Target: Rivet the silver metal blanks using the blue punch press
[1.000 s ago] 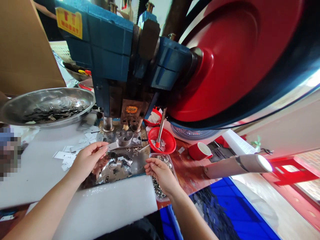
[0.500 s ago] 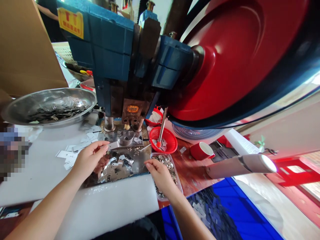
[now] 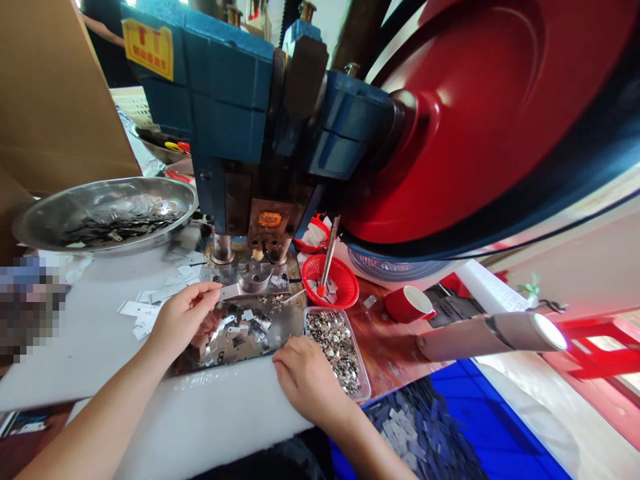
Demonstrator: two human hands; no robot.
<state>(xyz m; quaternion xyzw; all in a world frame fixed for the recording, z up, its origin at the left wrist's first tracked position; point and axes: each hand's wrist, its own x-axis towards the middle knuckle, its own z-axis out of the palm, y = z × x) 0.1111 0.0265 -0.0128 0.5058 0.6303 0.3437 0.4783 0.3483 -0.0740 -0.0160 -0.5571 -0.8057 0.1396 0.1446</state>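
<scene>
My left hand [image 3: 181,319] pinches the end of a flat metal strip [image 3: 231,291] between thumb and fingers. The strip's other end reaches the round steel die [image 3: 255,276] under the blue press [image 3: 225,100]. My right hand [image 3: 309,380] is closed, fingers curled down at the edge of the white foam pad [image 3: 225,407]; whatever is in them, if anything, is hidden. Beside it stands a clear plastic tub [image 3: 363,380] of small metal bits. Small punched pieces [image 3: 243,328] lie scattered on the shiny metal plate in front of the die.
A steel bowl [image 3: 35,223] with dark metal pieces stands at left, near loose strips [image 3: 137,310]. Right of the press are a red basket [image 3: 353,293], a red mug [image 3: 403,305], a lamp-like cylinder [image 3: 465,339] and a blue crate [image 3: 470,380]. A large red flywheel [image 3: 480,127] overhangs.
My right hand has drawn back toward me and slightly left, from the tub's near corner onto the foam edge, its fingers curling in. The left hand still holds the strip at the die.
</scene>
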